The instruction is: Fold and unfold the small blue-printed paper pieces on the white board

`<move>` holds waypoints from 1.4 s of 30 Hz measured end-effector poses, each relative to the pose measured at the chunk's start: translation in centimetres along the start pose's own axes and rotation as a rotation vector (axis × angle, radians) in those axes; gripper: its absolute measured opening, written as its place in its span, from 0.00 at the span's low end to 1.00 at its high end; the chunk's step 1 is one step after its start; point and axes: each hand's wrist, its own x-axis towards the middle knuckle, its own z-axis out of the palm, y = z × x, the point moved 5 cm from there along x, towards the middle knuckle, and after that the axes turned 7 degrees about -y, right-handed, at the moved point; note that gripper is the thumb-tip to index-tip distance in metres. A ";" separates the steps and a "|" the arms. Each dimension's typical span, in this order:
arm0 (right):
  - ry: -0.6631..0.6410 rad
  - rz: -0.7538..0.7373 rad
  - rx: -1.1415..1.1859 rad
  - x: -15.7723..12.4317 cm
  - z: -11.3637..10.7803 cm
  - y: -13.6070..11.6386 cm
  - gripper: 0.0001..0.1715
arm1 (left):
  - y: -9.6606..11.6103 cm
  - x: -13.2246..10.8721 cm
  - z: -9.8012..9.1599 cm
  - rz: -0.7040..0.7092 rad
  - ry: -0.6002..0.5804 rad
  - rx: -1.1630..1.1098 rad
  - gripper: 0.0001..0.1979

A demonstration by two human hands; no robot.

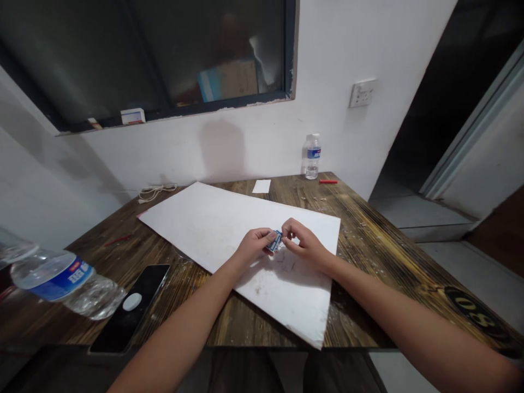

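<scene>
My left hand (258,243) is closed around a small blue-and-white packet (274,241), the thumb lying on its top. Right beside it, my right hand (302,243) has its fingers curled and pinched together at the packet's right end. Whether anything sits between those fingertips is too small to make out. Both hands are just over a large white board (221,218) that lies at a slant on the wooden table. A few thin dark marks or bits show on the board below the right hand.
On the left are a large water bottle (61,281), a black phone (131,308) with a white disc on it, and a white cable (153,191). At the back stand a small bottle (313,158), a red stick-like object (328,181) and a white card (261,186).
</scene>
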 end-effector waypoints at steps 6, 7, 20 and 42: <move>0.098 0.063 -0.017 0.0 -0.8 0.2 0.04 | 0.1 0.0 -0.4 -0.024 0.073 0.006 0.20; 0.109 0.065 -0.024 0.0 -0.8 0.3 0.04 | 0.1 0.0 -0.5 -0.030 0.086 0.006 0.20; 0.102 0.122 -0.040 0.1 -1.0 0.5 0.07 | 0.0 0.0 -0.7 -0.023 0.116 0.070 0.22; 0.068 0.148 -0.059 0.0 -0.6 0.9 0.06 | 2.1 -1.3 0.0 0.137 0.115 0.800 0.18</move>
